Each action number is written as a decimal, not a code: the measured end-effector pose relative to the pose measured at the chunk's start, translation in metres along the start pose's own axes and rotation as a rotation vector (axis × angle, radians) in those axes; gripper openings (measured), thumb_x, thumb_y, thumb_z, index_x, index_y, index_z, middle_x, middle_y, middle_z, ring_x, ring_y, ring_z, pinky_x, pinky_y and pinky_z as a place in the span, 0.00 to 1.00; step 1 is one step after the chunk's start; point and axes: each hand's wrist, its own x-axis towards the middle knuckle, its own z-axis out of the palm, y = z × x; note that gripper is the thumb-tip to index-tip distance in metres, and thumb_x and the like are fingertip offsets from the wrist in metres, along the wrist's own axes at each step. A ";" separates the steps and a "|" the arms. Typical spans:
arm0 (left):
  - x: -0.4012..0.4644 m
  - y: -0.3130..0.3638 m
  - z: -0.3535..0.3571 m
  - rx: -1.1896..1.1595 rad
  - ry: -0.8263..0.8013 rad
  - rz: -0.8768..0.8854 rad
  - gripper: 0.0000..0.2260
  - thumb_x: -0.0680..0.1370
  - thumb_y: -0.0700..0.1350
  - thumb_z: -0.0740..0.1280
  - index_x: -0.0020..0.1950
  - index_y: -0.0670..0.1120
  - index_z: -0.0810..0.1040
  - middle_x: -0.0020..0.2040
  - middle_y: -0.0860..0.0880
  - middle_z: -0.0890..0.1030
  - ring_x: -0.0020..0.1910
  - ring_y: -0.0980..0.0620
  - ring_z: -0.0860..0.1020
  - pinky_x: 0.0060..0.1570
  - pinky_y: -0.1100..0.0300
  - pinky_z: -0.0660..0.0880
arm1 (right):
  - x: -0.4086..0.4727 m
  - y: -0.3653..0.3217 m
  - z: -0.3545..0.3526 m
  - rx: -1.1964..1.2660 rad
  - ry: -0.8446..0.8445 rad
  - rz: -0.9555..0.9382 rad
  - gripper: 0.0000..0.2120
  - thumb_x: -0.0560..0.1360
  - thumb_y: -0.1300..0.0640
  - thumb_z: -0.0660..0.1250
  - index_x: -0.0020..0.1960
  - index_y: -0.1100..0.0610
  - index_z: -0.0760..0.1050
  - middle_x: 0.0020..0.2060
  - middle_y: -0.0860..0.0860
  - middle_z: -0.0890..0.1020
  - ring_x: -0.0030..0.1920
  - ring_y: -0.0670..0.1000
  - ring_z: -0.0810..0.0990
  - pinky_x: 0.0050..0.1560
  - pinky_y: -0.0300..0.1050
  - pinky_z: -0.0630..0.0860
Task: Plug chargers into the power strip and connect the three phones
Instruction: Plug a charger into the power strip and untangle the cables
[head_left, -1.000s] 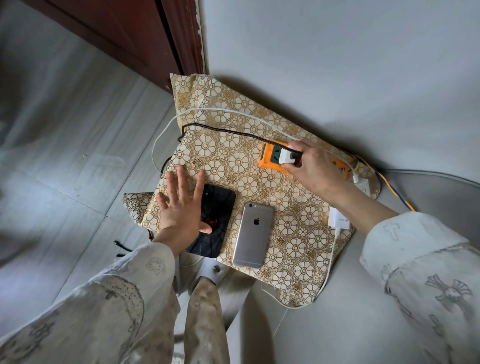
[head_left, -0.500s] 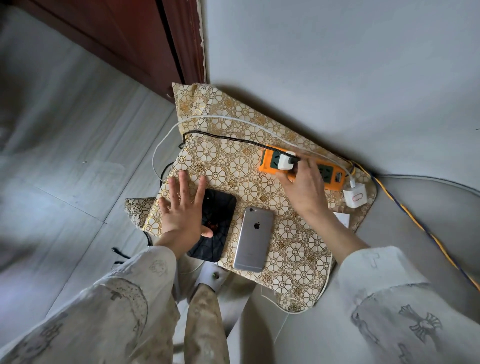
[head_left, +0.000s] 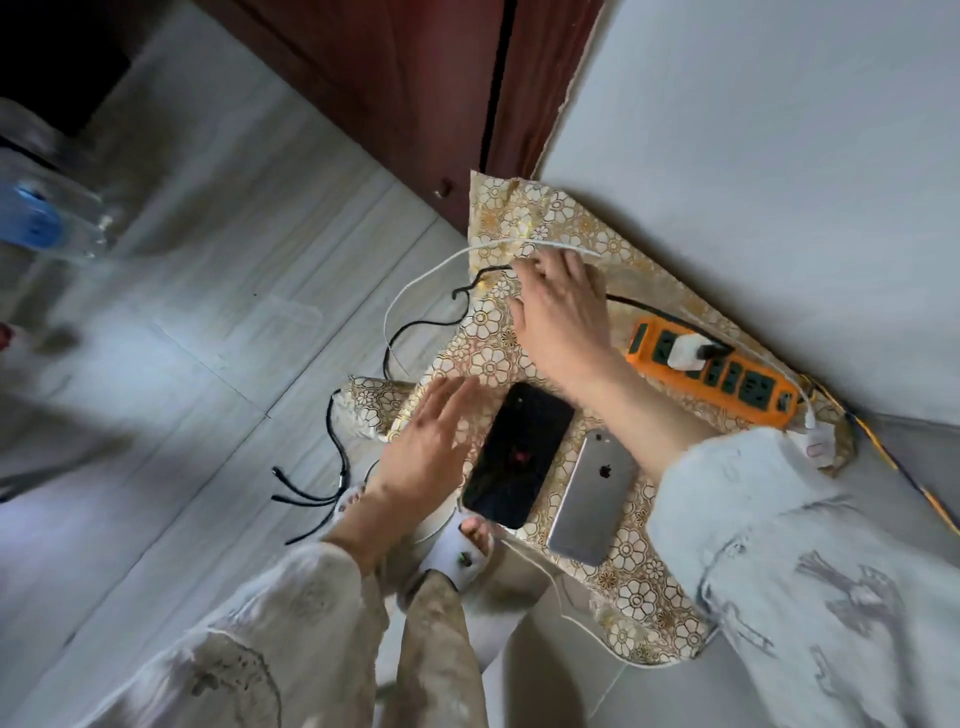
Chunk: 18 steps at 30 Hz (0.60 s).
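The orange power strip (head_left: 714, 370) lies on the gold floral cloth (head_left: 639, 582) close to the wall, with one white charger (head_left: 684, 351) seated in a socket near its left end. A second white charger (head_left: 818, 444) lies on the cloth just past the strip's right end, with a white cable running up from it.

Your right hand (head_left: 563, 317) reaches across the cloth to its far left part, fingers extended toward the white cable (head_left: 431, 273) and the black cable (head_left: 670, 312) that cross there. Whether the fingertips pinch either cable cannot be determined.

Your left hand (head_left: 428, 441) is spread flat with straight fingers at the near left edge of the cloth, just beside the black phone (head_left: 519, 454), and holds nothing.

The black phone lies screen up. The silver phone (head_left: 595, 496) lies face down just to its right. Only these two phones are visible. Loose black cable ends (head_left: 306, 491) rest on the floor to the left of the cloth.
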 end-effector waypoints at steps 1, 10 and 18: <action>-0.007 -0.009 -0.006 -0.042 0.055 -0.021 0.29 0.76 0.37 0.61 0.74 0.51 0.54 0.75 0.47 0.60 0.75 0.48 0.56 0.68 0.51 0.64 | 0.012 -0.006 0.003 -0.033 -0.096 0.031 0.22 0.76 0.58 0.62 0.68 0.59 0.64 0.67 0.58 0.68 0.68 0.59 0.65 0.69 0.61 0.60; -0.024 -0.072 -0.035 -0.131 0.181 -0.163 0.21 0.76 0.36 0.59 0.69 0.45 0.65 0.66 0.41 0.72 0.64 0.42 0.71 0.62 0.51 0.68 | 0.038 -0.047 0.016 0.158 -0.250 0.182 0.11 0.77 0.53 0.60 0.48 0.58 0.78 0.44 0.55 0.82 0.42 0.54 0.77 0.52 0.49 0.71; 0.041 -0.041 -0.072 -0.118 0.059 -0.032 0.27 0.76 0.36 0.61 0.73 0.44 0.56 0.74 0.42 0.59 0.73 0.43 0.60 0.70 0.49 0.61 | -0.014 -0.058 -0.044 0.572 -0.420 0.037 0.09 0.79 0.57 0.58 0.54 0.56 0.75 0.44 0.42 0.76 0.45 0.46 0.73 0.48 0.41 0.70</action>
